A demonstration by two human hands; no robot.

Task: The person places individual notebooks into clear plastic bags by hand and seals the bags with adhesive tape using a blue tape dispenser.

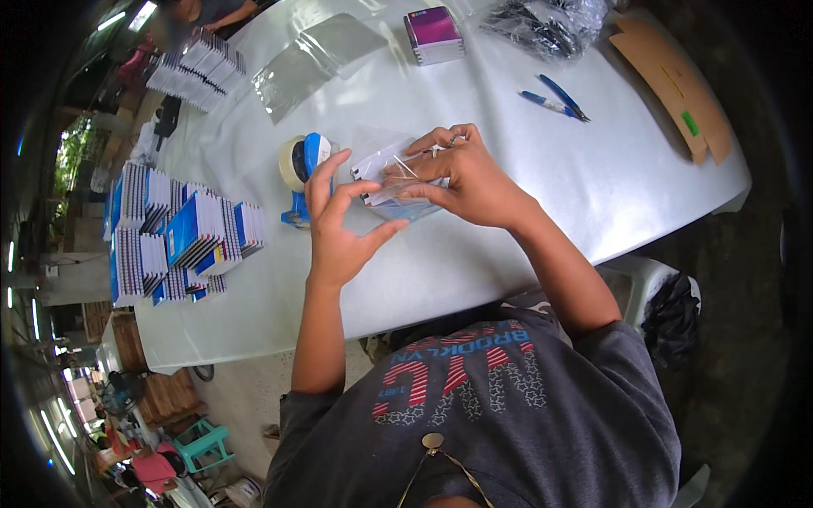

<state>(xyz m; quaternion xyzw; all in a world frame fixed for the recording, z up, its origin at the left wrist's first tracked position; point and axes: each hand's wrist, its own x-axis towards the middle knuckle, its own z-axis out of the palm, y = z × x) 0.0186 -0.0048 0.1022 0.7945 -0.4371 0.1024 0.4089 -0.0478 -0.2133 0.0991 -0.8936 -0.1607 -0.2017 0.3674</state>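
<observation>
In front of me on the table lies a white-and-blue bundle, seemingly small spiral notebooks, in a clear plastic bag (383, 167). My right hand (464, 176) rests over the bag from the right, its fingers curled onto the film and pinching it, with a ring on one finger. At the bag's left edge is my left hand (340, 224), fingers and thumb spread apart; its index fingertip comes close to or touches the edge. Just beyond my left hand stands a blue tape dispenser (316, 154) with a roll of pale tape (293, 162).
Stacks of blue spiral notebooks (196, 233) fill the table's left side, with more stacks (203, 63) farther back. Clear plastic sheets (318, 63), a purple-topped notebook stack (434, 35), blue-handled pliers (555, 98), a plastic bag of dark items (542, 30) and cardboard (673, 89) lie across the far side.
</observation>
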